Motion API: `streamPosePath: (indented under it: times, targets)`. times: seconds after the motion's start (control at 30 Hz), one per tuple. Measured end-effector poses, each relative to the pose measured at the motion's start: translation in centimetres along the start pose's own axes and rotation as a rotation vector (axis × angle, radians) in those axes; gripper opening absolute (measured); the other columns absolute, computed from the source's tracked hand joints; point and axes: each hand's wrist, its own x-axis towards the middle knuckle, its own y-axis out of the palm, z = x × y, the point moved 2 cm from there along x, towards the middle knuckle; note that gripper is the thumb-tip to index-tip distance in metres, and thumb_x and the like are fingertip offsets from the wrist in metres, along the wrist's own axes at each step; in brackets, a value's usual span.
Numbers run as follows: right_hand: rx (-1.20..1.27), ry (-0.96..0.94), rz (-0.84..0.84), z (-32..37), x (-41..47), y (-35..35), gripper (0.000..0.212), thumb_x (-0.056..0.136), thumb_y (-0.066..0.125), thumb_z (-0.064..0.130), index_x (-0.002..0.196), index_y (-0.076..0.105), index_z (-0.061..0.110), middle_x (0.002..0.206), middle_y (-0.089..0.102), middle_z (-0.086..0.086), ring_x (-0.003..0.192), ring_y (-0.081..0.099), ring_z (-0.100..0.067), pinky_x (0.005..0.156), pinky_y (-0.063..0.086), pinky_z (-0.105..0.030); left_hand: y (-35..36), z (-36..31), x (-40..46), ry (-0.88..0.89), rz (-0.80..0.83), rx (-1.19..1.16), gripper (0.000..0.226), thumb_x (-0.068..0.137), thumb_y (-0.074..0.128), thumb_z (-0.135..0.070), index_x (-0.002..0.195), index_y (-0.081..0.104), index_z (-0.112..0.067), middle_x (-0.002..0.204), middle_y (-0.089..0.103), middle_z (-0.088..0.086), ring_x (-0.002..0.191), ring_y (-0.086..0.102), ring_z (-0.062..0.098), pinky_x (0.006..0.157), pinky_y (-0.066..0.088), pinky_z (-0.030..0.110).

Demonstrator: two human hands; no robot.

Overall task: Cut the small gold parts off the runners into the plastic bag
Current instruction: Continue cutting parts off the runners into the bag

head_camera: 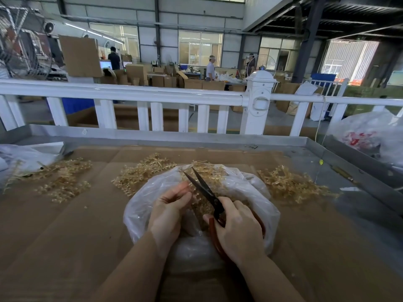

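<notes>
A clear plastic bag (250, 192) lies open on the cardboard in front of me, with loose gold parts inside. Over its mouth my left hand (168, 211) pinches a gold runner (197, 197) between its fingers. My right hand (237, 227) grips the red handles of black-bladed scissors (204, 187). The blades are parted and point away from me, just right of the left fingertips. Much of the runner is hidden behind the hands.
Piles of gold runners lie on the cardboard at the left (63, 179), centre (141, 173) and right (292, 184). A metal tray rim (196, 138) and a white fence (152, 97) stand behind. Bags sit at the far left (24, 155) and far right (370, 131).
</notes>
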Motion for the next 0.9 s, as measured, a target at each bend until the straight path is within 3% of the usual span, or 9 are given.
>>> streamPosePath:
  times: [0.13, 0.27, 0.43, 0.73, 0.9]
  targets:
    - [0.01, -0.012, -0.034, -0.1, 0.0, -0.01, 0.046, 0.083, 0.068, 0.046, 0.12, 0.062, 0.018, 0.102, 0.067, -0.001, 0.098, 0.062, -0.02, 0.083, 0.051, -0.031, 0.06, 0.09, -0.1, 0.007, -0.007, -0.013, 0.034, 0.082, 0.052, 0.02, 0.095, 0.07, -0.006, 0.077, 0.074, 0.007, 0.071, 0.072, 0.013, 0.058, 0.055, 0.018]
    - [0.005, -0.034, 0.041, -0.29, 0.04, 0.21, 0.047, 0.084, 0.062, 0.053, 0.121, 0.059, 0.026, 0.103, 0.064, 0.006, 0.1, 0.058, -0.014, 0.083, 0.047, -0.025, -0.06, 0.07, -0.03, 0.02, 0.002, 0.002, 0.039, 0.081, 0.053, 0.02, 0.111, 0.066, -0.002, 0.095, 0.072, 0.015, 0.084, 0.072, 0.018, 0.07, 0.058, 0.022]
    - [-0.024, -0.064, 0.099, -0.4, 0.13, 0.49, 0.049, 0.083, 0.058, 0.058, 0.123, 0.055, 0.03, 0.106, 0.061, 0.008, 0.103, 0.054, -0.011, 0.083, 0.044, -0.021, 0.07, -0.15, -0.17, 0.045, 0.008, -0.02, 0.037, 0.086, 0.048, 0.019, 0.108, 0.066, -0.005, 0.093, 0.074, 0.009, 0.088, 0.071, 0.017, 0.079, 0.058, 0.026]
    - [-0.07, -0.103, 0.151, -0.45, 0.16, 0.64, 0.053, 0.084, 0.052, 0.061, 0.126, 0.052, 0.029, 0.111, 0.057, 0.007, 0.106, 0.05, -0.012, 0.086, 0.043, -0.022, 0.19, -0.36, 0.04, 0.066, -0.034, -0.116, 0.041, 0.09, 0.038, 0.02, 0.12, 0.058, 0.0, 0.098, 0.069, 0.012, 0.079, 0.072, 0.012, 0.075, 0.059, 0.025]
    - [-0.059, -0.091, 0.163, -0.46, 0.17, 0.6, 0.054, 0.086, 0.051, 0.061, 0.129, 0.05, 0.028, 0.114, 0.057, 0.006, 0.109, 0.05, -0.013, 0.09, 0.042, -0.023, 0.15, -0.17, 0.07, 0.076, -0.017, -0.084, 0.042, 0.089, 0.037, 0.022, 0.108, 0.064, -0.004, 0.093, 0.073, 0.01, 0.084, 0.072, 0.016, 0.082, 0.056, 0.029]
